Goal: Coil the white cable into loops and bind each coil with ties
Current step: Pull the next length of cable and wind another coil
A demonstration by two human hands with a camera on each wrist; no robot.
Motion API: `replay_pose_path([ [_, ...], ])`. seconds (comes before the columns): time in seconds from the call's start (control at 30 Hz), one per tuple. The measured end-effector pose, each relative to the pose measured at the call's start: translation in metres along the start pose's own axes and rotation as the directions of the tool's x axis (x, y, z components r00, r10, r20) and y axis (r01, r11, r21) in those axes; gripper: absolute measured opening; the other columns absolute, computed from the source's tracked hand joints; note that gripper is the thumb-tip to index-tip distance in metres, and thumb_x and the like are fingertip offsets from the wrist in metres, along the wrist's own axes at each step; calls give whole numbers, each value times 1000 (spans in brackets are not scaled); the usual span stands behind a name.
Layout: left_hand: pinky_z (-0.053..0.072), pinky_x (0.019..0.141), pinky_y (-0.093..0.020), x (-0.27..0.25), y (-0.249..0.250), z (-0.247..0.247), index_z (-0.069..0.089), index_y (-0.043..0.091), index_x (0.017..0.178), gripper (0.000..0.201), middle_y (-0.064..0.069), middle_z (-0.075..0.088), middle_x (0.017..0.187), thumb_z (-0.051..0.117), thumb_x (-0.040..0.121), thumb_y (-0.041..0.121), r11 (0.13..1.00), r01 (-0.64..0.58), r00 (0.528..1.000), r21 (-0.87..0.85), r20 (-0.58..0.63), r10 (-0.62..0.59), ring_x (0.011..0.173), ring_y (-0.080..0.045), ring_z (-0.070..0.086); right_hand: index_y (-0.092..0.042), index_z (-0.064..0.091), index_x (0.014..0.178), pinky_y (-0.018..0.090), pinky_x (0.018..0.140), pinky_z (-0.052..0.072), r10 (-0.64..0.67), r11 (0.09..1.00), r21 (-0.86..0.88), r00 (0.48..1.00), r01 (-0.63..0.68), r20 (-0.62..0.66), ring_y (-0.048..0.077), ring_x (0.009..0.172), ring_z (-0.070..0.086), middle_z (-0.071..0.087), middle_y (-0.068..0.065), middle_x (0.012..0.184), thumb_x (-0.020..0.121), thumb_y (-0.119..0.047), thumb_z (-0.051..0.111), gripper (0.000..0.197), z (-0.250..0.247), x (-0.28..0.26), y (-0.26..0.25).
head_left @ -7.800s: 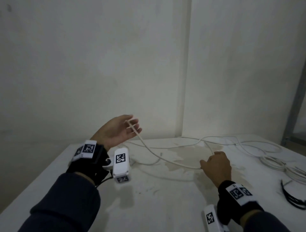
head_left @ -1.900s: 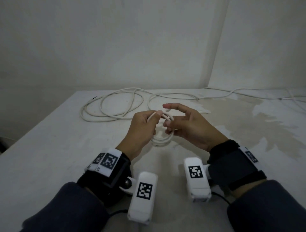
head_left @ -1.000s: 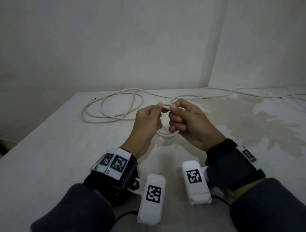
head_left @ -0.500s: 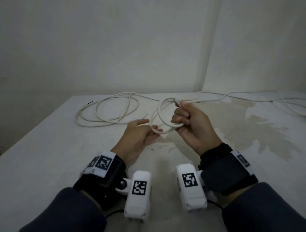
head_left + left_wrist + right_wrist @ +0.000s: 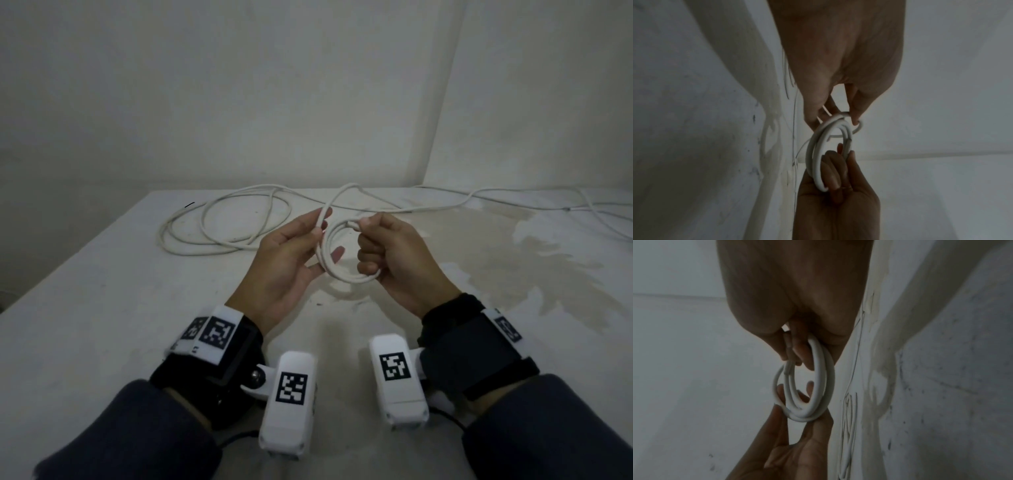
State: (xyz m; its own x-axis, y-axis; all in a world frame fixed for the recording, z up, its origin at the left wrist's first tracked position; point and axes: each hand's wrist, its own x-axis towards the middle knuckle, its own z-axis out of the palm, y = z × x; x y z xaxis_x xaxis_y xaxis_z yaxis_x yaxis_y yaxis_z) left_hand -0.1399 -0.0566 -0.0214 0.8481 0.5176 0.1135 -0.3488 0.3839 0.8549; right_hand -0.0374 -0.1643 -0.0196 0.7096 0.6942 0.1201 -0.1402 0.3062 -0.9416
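Presently the right hand (image 5: 390,253) grips the small coil (image 5: 346,253) of white cable (image 5: 239,222), its fingers curled through the loops and the thumb pinching the cut end at the top of the ring. Opposite, the left hand (image 5: 287,260) pinches the running strand between thumb and forefinger and supports the left side of the coil with its remaining fingers. The wrist views show roughly three turns lying side by side, held between both hands above the table (image 5: 85,308), clear of its surface. From the left hand the strand rises, arcs toward the far edge of the table and joins the slack, which lies in wide loose loops near the far left corner and trails along the far edge toward the right side. Progress is judged as early: one coil is under formation and comprises only a few turns, while most of the cable is uncoiled on the table. No tie is visible in any view, and no coil is bound. Remaining work appears to include drawing in the slack turn by turn, fetching ties, and binding each coil. A stained patch (image 5: 513,267) marks the right half of the table.
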Motion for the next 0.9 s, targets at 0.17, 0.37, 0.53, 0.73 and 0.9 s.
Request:
replay_pose_path([
  [0.17,59,74,-30,-3,3,-3,63,7,113,26,-11,73,98,42,98,3,997,81,994,1,71,-81,84,-22,71,-15,46,65,17,39,28,-1,998,-57,998,5,59,7,42,25,29,-7,50,98,-7,47,33,0,-3,0],
  [0.37,50,50,-24,1,7,-3,64,2,105,26,-9,64,75,40,98,2,992,67,997,106,38,-72,47,-10,52,-15,48,88,19,41,31,-63,976,-204,995,78,81,6,41,29,35,-7,49,99,-9,47,13,7,-7,-1],
  [0.53,36,43,-20,1,10,-4,61,-4,105,29,-7,51,62,34,95,-2,990,36,998,135,55,-44,38,-8,34,-24,43,123,23,46,35,-82,965,-236,985,117,153,9,48,32,34,-2,57,99,-11,47,27,10,-9,-2],
  [0.73,31,44,-19,-3,7,0,67,2,92,22,1,31,58,53,96,18,913,-104,993,395,87,76,44,-7,26,-11,43,101,24,47,37,-84,949,-292,988,119,131,9,48,34,37,-4,53,99,-15,50,8,13,-11,-1],
  [0.9,33,45,-18,0,3,-5,69,0,99,22,11,36,50,54,96,16,826,-206,978,525,73,197,45,-4,32,-9,44,93,29,53,46,-131,931,-320,979,176,159,12,48,44,47,0,54,97,-15,54,12,12,-10,-2],
])
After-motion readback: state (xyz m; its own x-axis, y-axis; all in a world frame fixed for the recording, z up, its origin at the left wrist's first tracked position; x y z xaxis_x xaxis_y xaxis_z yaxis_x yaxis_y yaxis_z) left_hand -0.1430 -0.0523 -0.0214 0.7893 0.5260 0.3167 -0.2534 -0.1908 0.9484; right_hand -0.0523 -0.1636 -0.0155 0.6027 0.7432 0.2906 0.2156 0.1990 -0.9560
